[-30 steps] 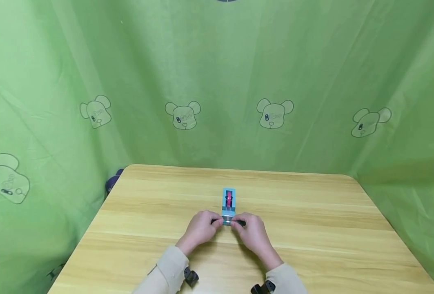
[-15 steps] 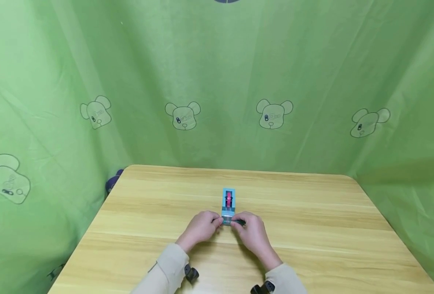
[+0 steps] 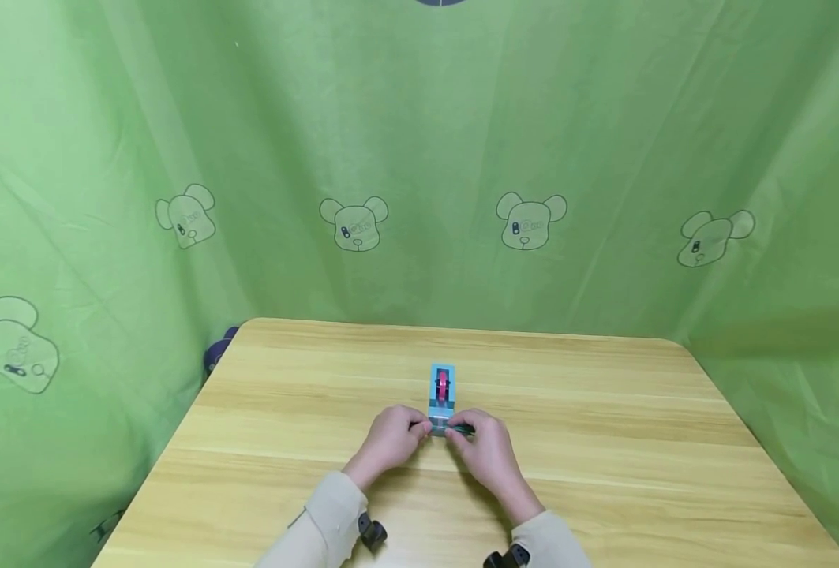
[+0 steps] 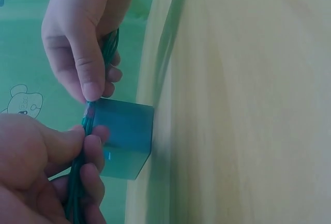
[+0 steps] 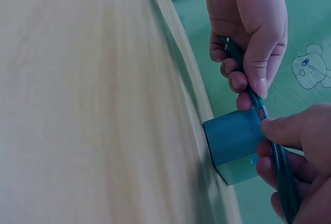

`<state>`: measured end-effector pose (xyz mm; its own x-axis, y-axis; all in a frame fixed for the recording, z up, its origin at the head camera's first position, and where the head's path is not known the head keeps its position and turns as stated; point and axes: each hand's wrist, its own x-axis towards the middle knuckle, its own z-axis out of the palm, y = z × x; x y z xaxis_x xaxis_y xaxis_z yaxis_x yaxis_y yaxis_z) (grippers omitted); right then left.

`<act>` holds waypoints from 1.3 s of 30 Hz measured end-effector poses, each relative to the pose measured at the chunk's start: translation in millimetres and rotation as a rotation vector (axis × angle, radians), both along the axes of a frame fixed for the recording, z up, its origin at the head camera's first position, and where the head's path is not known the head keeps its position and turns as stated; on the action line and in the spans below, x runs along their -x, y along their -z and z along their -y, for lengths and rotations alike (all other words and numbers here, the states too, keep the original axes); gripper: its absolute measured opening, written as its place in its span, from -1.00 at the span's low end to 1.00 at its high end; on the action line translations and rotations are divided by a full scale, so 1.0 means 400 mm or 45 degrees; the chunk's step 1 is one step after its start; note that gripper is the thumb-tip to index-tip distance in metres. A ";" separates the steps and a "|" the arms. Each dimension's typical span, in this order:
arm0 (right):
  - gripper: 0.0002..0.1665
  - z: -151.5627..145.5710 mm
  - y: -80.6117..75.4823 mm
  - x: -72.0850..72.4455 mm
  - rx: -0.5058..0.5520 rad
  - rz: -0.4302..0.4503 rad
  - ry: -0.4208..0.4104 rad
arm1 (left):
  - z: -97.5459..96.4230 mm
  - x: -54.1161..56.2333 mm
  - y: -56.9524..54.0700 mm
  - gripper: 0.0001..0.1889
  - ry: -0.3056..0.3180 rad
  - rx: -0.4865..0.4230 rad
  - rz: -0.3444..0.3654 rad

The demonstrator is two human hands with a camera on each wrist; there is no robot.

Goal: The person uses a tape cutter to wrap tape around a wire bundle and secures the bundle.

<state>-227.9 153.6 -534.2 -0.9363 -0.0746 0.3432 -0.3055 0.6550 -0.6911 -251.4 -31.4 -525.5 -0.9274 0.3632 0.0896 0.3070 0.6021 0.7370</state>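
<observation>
A blue tape dispenser (image 3: 441, 371) with a pink-red roll (image 3: 443, 385) stands on the table, its near end between both hands. My left hand (image 3: 391, 439) pinches one part of a bundle of dark green strands (image 4: 76, 190) between thumb and fingers. On the other side, my right hand (image 3: 488, 448) pinches the same bundle, which runs from hand to hand across the front of the dispenser. In the right wrist view a short shiny, pinkish stretch of the bundle shows between the thumbs, right at the blue dispenser's end. The palms hide much of the strands.
The wood-grain table (image 3: 589, 410) spreads out on both sides of the hands. A green curtain (image 3: 433, 158) with bear-head prints hangs round its back and sides. Something dark purple (image 3: 216, 353) shows beyond the table's left edge.
Both hands keep their place at the dispenser's near end, and the dispenser stays still. Only the left fingers and the strands have shifted slightly.
</observation>
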 end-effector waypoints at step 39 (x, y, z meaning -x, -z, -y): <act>-0.87 0.012 -0.001 0.001 0.093 0.075 -0.002 | 0.004 -0.005 0.006 -0.87 -0.026 -0.030 -0.127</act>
<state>-228.1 148.6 -533.7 -0.9549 -0.0532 0.2923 -0.2642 0.6017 -0.7537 -249.4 -33.1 -528.0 -0.9207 0.3408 0.1900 0.3672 0.5918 0.7176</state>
